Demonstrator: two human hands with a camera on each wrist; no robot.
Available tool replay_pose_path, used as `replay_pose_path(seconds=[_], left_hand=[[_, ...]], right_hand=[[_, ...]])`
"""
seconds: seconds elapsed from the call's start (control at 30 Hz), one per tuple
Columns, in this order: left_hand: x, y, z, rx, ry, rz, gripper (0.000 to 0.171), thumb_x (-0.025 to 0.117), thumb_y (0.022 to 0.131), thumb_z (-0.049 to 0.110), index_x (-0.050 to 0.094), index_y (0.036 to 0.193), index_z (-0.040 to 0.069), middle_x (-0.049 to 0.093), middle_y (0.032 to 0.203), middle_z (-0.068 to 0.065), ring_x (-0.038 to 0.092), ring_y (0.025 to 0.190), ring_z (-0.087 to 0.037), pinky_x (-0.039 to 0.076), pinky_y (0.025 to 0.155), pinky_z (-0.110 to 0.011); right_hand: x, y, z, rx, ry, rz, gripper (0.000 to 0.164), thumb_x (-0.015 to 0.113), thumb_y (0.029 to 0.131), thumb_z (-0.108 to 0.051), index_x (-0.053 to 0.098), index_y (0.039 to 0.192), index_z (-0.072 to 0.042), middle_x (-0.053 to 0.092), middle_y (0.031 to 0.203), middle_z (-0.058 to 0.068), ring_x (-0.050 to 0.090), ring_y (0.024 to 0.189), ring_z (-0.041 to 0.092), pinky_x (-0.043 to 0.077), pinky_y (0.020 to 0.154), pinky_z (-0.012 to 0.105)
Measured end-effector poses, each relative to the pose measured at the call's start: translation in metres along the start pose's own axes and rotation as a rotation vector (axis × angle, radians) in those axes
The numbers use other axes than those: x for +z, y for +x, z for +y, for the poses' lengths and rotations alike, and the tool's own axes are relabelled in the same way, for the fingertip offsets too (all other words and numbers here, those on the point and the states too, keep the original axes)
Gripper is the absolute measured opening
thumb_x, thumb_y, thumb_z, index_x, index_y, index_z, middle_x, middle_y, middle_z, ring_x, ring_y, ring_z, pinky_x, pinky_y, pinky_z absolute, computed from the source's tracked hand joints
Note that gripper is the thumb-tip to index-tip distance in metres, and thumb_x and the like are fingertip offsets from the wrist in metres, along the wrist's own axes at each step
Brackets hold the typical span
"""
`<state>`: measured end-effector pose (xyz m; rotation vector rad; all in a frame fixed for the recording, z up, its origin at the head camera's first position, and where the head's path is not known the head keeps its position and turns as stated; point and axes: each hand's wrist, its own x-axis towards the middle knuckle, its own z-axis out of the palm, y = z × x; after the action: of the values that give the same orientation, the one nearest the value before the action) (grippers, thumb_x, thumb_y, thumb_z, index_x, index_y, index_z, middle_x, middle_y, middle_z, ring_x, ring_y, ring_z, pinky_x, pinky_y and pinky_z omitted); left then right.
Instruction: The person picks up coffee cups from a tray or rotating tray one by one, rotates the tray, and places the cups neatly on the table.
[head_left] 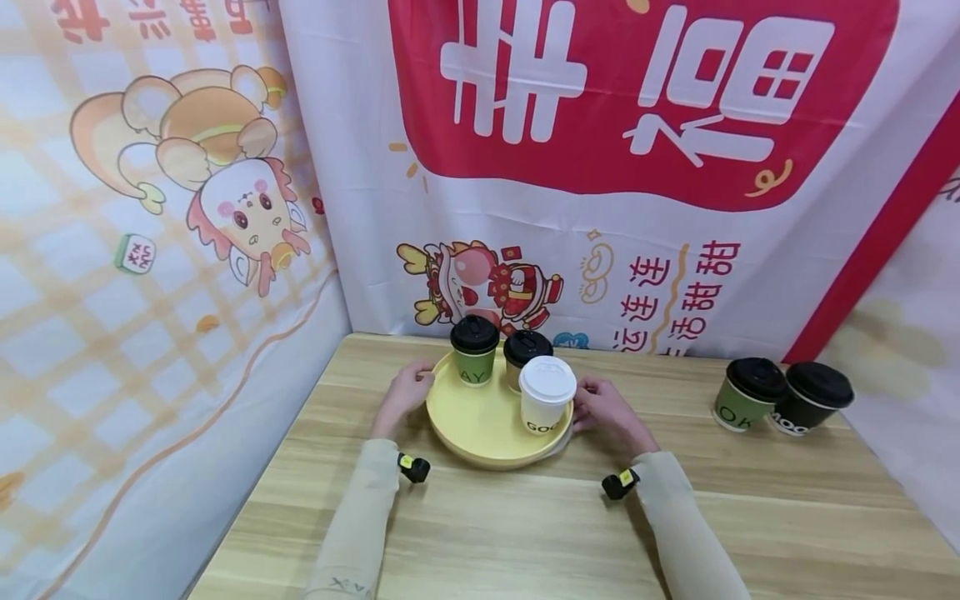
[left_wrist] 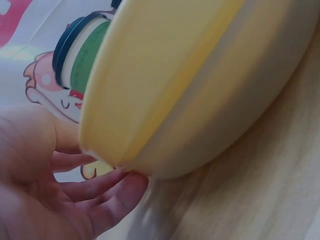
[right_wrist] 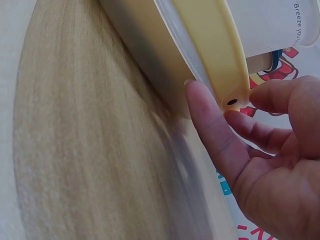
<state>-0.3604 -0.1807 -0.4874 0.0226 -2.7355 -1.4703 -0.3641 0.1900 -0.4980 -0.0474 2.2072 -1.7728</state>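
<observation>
The yellow tray [head_left: 483,419], cut off in both wrist views, is gripped at its left side by the left hand [head_left: 407,391]. On the tray, a brown cup [head_left: 524,352] is partly hidden by a white cup [head_left: 543,411]. The tray's right side is gripped by the right hand [head_left: 607,408].
</observation>
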Motion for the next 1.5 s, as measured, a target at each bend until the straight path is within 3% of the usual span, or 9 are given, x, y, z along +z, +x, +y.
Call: replay_pose_path(seconds=[0.23,0.47,0.83,1.0,1.13,1.33,1.5], left_hand=[[-0.008,-0.001,0.003,-0.035,-0.115,-0.056,0.035,0.048,0.095,0.019,0.054,0.127,0.004,0.061,0.116,-0.022,0.064,0.085,-0.028,0.054,0.067,-0.035],[-0.008,0.0,0.002,-0.042,-0.144,-0.068,0.036,0.049,0.095,0.019,0.053,0.127,0.004,0.059,0.119,-0.022,0.062,0.094,-0.029,0.054,0.07,-0.033],[-0.006,0.003,-0.005,-0.056,-0.176,-0.087,0.033,0.048,0.096,0.018,0.054,0.127,0.006,0.06,0.117,-0.02,0.062,0.093,-0.025,0.055,0.071,-0.034],[-0.005,0.002,-0.005,-0.069,-0.194,-0.091,0.034,0.048,0.096,0.018,0.054,0.127,0.006,0.059,0.12,-0.02,0.061,0.096,-0.027,0.055,0.072,-0.034],[-0.005,0.002,-0.005,-0.074,-0.178,-0.094,0.033,0.048,0.096,0.019,0.054,0.127,0.008,0.059,0.119,-0.019,0.061,0.096,-0.026,0.055,0.073,-0.035],[-0.006,0.001,-0.005,-0.066,-0.167,-0.088,0.034,0.048,0.096,0.018,0.053,0.128,0.007,0.06,0.117,-0.019,0.061,0.095,-0.025,0.054,0.072,-0.032],[-0.006,0.001,-0.002,-0.073,-0.18,-0.085,0.034,0.049,0.096,0.018,0.053,0.128,0.006,0.059,0.118,-0.02,0.062,0.09,-0.025,0.055,0.068,-0.031]], right_hand=[[-0.001,-0.001,-0.002,0.001,0.008,-0.002,0.021,0.049,0.095,-0.019,0.051,0.102,0.001,0.056,0.087,0.017,0.061,0.071,0.026,0.056,0.065,0.043],[-0.001,-0.002,-0.001,0.005,-0.008,-0.013,0.021,0.049,0.095,-0.018,0.052,0.103,0.0,0.057,0.09,0.018,0.061,0.072,0.026,0.056,0.065,0.042],[-0.006,-0.008,-0.004,-0.005,-0.057,-0.015,0.022,0.047,0.094,-0.017,0.053,0.106,-0.001,0.06,0.094,0.021,0.064,0.076,0.029,0.056,0.066,0.043],[-0.015,-0.016,-0.015,-0.051,-0.126,0.012,0.032,0.047,0.096,-0.024,0.05,0.114,0.002,0.057,0.108,0.027,0.062,0.088,0.036,0.054,0.071,0.049],[-0.022,-0.023,-0.026,-0.106,-0.121,0.031,0.041,0.048,0.096,-0.028,0.046,0.118,0.007,0.053,0.113,0.031,0.061,0.093,0.037,0.053,0.076,0.05],[-0.028,-0.033,-0.044,-0.204,-0.08,0.052,0.044,0.052,0.094,-0.037,0.049,0.11,0.004,0.054,0.111,0.032,0.06,0.092,0.04,0.055,0.071,0.047],[-0.028,-0.041,-0.058,-0.255,-0.118,0.081,0.046,0.053,0.092,-0.043,0.051,0.107,0.0,0.057,0.109,0.028,0.061,0.09,0.038,0.056,0.067,0.042]])
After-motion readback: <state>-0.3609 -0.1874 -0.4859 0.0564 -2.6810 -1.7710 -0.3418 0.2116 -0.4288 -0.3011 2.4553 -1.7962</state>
